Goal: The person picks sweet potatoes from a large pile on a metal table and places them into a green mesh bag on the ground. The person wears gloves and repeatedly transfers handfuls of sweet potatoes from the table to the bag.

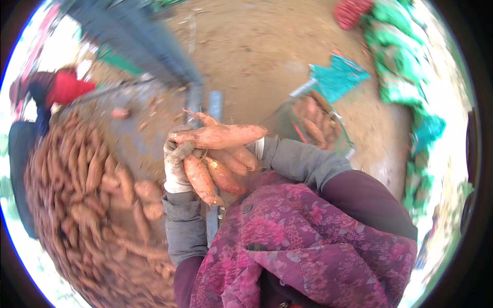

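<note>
My left hand point(179, 154), in a soiled light glove, grips a bunch of several sweet potatoes point(227, 136) in front of my chest. One lies across the top, and others hang below it towards my floral garment. My right arm reaches to the far side of the bunch from the right; the glove's white cuff point(260, 148) shows, but the sweet potatoes hide most of that hand, so its grip is not visible. Left of my hands spreads a large heap of sweet potatoes point(84, 200). On the right, a green mesh bag point(346, 138) holds more of them.
A teal mesh sack point(341, 79) lies on the dirt floor beyond the bag. Filled green sacks point(400, 61) line the right side, near a red sack point(350, 13). Blue metal beams point(154, 42) rise at upper left. Another person point(57, 88) bends over the heap's far edge.
</note>
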`<action>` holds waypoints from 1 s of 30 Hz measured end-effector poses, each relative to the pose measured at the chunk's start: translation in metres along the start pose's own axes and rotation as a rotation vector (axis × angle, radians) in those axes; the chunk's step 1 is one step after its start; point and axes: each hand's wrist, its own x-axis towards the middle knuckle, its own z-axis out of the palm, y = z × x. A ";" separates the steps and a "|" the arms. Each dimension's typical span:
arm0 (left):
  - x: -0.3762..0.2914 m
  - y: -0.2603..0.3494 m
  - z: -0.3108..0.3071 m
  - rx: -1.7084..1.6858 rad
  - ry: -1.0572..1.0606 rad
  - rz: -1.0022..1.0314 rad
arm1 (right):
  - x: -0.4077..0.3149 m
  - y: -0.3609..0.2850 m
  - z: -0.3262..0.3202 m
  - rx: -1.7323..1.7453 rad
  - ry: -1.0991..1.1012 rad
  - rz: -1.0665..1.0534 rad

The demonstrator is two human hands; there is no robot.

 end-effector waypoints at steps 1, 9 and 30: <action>0.014 -0.016 0.018 -0.008 -0.037 -0.045 | -0.022 -0.016 -0.010 -0.058 0.042 -0.043; 0.106 -0.156 0.133 0.117 -0.619 -0.431 | -0.250 -0.093 -0.086 -0.553 0.543 -0.155; 0.041 -0.122 0.016 0.630 -0.061 -0.210 | -0.330 -0.023 -0.197 -1.595 1.536 0.863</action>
